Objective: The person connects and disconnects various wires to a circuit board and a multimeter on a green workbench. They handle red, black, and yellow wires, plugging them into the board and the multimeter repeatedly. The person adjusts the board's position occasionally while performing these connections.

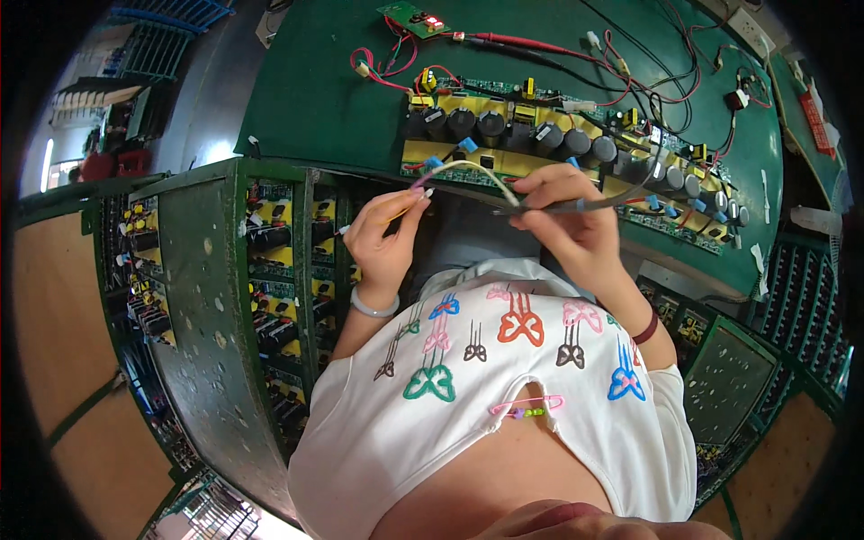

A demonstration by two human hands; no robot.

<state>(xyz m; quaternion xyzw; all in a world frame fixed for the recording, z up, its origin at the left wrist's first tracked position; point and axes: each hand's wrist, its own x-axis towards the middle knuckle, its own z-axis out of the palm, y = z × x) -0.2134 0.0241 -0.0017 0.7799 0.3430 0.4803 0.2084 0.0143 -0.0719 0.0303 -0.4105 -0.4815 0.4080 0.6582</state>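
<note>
My left hand [387,229] pinches the thin end of a wire bundle, with purple and yellow strands showing at the fingertips. From there a pale wire [468,166] arcs across to my right hand [576,220]. The thumb and fingers of that hand are closed on a dark grey cable [594,205], which curves up to the right toward the bench. Both hands are raised in front of my chest, near the bench's front edge. Just beyond them lies a long circuit board [504,162] with yellow sheeting, black capacitors and blue connectors.
On the green bench [333,90] lie a small lit circuit board [414,18], a red test probe [522,42] and tangled wires. A green metal rack [202,288] full of boards stands at my left. Further racks [783,297] are at the right, beside a power socket [751,31] farther back.
</note>
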